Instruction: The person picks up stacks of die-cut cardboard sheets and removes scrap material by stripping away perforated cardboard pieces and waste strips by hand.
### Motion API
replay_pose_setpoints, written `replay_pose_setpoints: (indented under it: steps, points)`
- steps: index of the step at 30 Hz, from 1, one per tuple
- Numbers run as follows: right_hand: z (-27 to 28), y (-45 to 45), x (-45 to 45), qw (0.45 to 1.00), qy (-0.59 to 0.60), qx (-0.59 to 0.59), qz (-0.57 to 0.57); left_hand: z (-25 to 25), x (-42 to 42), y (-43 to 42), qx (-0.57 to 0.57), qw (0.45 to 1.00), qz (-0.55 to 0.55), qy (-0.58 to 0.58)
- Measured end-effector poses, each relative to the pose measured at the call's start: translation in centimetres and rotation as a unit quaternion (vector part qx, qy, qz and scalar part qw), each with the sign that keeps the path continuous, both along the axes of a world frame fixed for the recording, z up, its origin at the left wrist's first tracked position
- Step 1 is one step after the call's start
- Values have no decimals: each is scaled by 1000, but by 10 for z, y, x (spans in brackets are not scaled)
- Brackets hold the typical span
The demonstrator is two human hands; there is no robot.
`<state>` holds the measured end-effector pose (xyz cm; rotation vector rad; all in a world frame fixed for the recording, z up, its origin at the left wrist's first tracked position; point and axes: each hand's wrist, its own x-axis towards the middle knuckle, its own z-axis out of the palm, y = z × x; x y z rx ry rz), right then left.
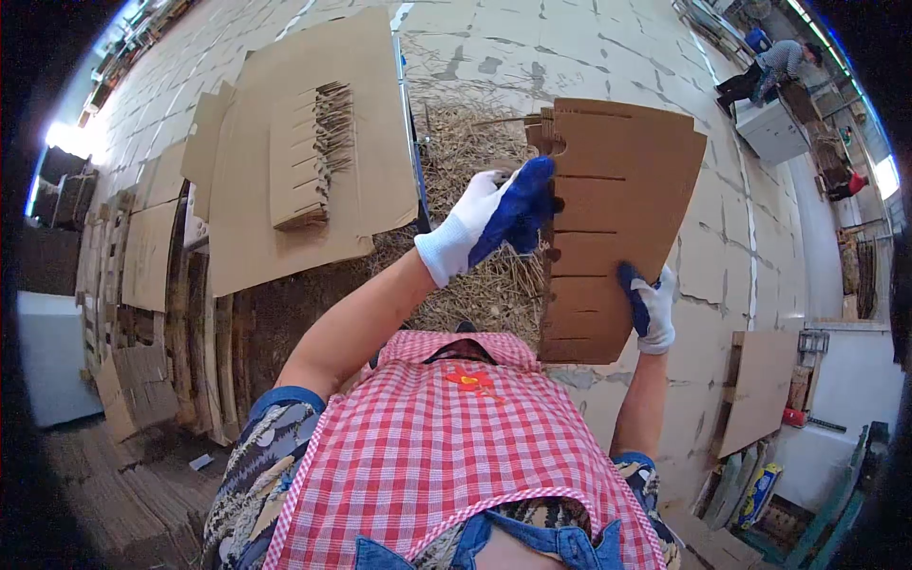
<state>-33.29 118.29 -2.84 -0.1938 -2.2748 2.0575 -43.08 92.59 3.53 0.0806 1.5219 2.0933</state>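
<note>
A slotted cardboard sheet (608, 209) stands raised in front of me, with several slits across it and a notched left edge. My right hand (651, 309), in a white glove with blue coating, grips its lower right edge, thumb on the near face. My left hand (513, 209), gloved alike, is closed at the notched edge; what its fingers hold, if anything, is hidden. On the left, a stack of slotted cardboard pieces (302, 157) lies on a large flat cardboard sheet (380, 114), its ragged notched edges facing right.
Cardboard scraps (489, 285) litter the floor below my hands. Wooden pallets (109, 256) and more cardboard (152, 256) stand at left. Another person (774, 71) bends beside a white box (771, 128) at upper right. A cardboard panel (760, 389) leans at lower right.
</note>
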Motion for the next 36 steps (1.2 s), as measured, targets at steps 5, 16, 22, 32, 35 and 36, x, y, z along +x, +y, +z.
replay_pose_setpoints:
  steps: [5, 16, 22, 32, 35, 36]
  points:
    - [-18, -19, -7, 995, 25, -90, -21, 6, -2, 16, 58, 980, 165, 95]
    - [-100, -38, -13, 969, 90, -194, -127, -30, -60, -10, -51, 954, 139, 260]
    - [-83, -46, -5, 963, 163, -203, -66, -8, -47, 16, -67, 953, 133, 265]
    - [-71, -48, 4, 964, 83, -197, -158, 5, -74, 20, 41, 964, 121, 234]
    - [-76, -54, 7, 968, 160, -167, -97, 25, -69, 23, 97, 946, 162, 262]
    - [-78, -54, 7, 969, 158, -166, -96, 34, -69, 20, 134, 945, 188, 230]
